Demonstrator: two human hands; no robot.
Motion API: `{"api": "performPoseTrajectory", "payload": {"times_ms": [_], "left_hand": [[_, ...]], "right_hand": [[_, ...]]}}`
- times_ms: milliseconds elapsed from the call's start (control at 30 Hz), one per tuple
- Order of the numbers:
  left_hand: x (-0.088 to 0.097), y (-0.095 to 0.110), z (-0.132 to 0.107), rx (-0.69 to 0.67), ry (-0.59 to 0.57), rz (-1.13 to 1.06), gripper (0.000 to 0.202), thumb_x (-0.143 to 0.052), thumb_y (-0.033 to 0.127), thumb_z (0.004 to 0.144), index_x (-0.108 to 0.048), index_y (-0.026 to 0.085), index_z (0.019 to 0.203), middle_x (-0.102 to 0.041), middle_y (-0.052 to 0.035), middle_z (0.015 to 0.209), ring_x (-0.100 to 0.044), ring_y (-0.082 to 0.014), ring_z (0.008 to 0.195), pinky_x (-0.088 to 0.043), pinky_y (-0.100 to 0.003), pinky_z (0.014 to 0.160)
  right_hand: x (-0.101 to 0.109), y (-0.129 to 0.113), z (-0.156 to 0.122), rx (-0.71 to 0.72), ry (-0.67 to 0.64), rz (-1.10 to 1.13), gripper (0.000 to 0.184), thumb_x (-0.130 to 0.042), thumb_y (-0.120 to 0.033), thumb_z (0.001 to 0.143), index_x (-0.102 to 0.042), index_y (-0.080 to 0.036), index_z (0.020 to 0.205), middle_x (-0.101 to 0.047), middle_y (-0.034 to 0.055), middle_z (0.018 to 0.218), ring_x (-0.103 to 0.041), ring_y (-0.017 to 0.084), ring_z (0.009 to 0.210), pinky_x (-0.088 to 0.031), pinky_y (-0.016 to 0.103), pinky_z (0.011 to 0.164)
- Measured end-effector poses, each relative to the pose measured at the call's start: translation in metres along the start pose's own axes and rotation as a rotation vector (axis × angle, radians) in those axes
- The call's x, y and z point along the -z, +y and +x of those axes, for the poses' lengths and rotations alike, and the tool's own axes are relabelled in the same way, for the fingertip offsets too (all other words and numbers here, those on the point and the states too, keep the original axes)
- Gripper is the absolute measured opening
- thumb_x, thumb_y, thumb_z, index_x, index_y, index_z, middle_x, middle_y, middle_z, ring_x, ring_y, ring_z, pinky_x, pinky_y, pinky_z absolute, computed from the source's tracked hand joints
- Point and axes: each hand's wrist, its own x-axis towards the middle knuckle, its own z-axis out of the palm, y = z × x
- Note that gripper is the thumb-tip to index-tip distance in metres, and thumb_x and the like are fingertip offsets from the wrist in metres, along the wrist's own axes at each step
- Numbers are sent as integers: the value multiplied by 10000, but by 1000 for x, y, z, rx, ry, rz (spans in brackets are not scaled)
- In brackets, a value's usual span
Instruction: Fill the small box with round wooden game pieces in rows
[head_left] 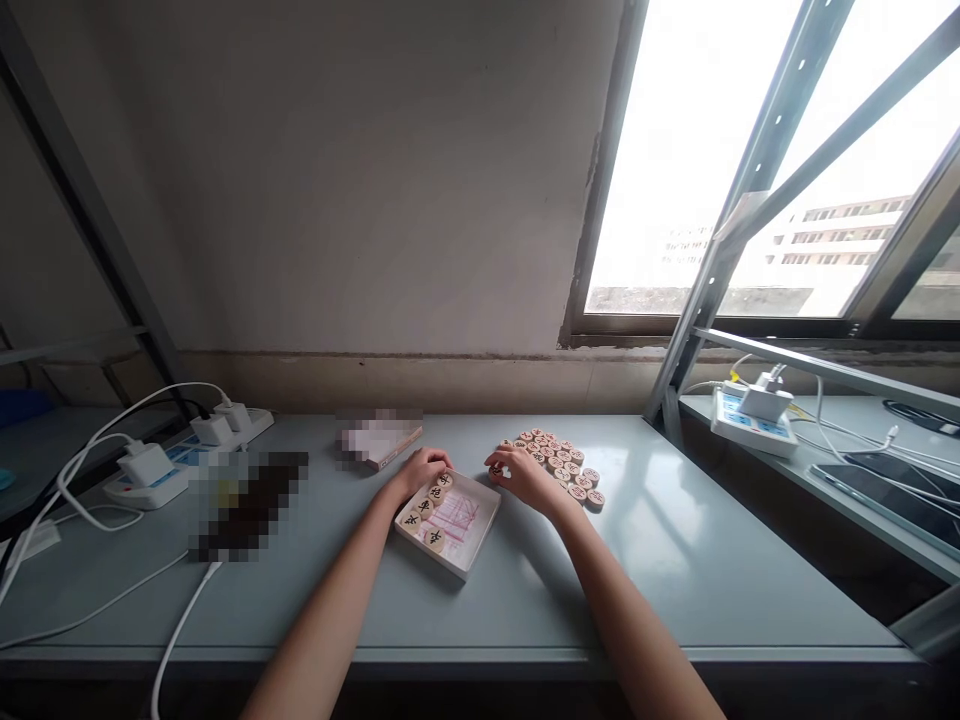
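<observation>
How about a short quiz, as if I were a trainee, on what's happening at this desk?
1. Multiple choice: which hand is at the far-left rim of the shallow, white, rectangular box?
A) right
B) left
C) neither
2. True or false: all the round, pale, wooden-looking discs lie inside that box.
3. Fill in: the visible characters on the discs inside the box are ____ in colour.

Key: 1. B, the left hand. 2. False; many lie on the smooth grey tabletop, near the right hand. 3. Black.
</observation>
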Motion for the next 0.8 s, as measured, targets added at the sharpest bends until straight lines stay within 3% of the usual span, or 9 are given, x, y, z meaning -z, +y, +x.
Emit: {"api": "performPoseTrajectory", "payload": {"times_ms": [267, 500, 667, 800], "left_hand": [[0, 1, -2, -27, 0, -16, 171, -424, 259, 613, -558, 154, 628, -565, -25, 676, -515, -154, 637, -377, -240, 544], [0, -2, 0, -11, 0, -24, 164, -428, 260, 613, -553, 154, 626, -548, -19, 656, -502, -150, 620, -370, -238, 539], [1, -3, 0, -47, -11, -17, 181, -422, 262, 619, -563, 152, 645, -557, -18, 670, -503, -151, 630, -371, -238, 547], [1, -5, 4, -62, -2, 20, 179, -417, 260, 603, -557, 151, 610, -531, -5, 612, -483, -145, 618, -368, -238, 562]], "right_hand": [[1, -7, -1, 13, 52, -283, 91, -549, -215, 810, -631, -207, 848, -627, 44, 895, -537, 184, 878, -376, 295, 763], [2, -1, -4, -44, 108, -444, 157, -488, -144, 821, -624, -195, 881, -605, 98, 956, -476, 240, 959, -324, 390, 863], [7, -17, -1, -18, 114, -244, 173, -498, -200, 838, -622, -227, 956, -593, 63, 1010, -489, 218, 964, -359, 378, 847], [-1, -47, 0, 166, -41, 26, 231, -491, -231, 845, -597, -246, 1049, -583, 45, 1066, -517, 182, 974, -404, 318, 817]]}}
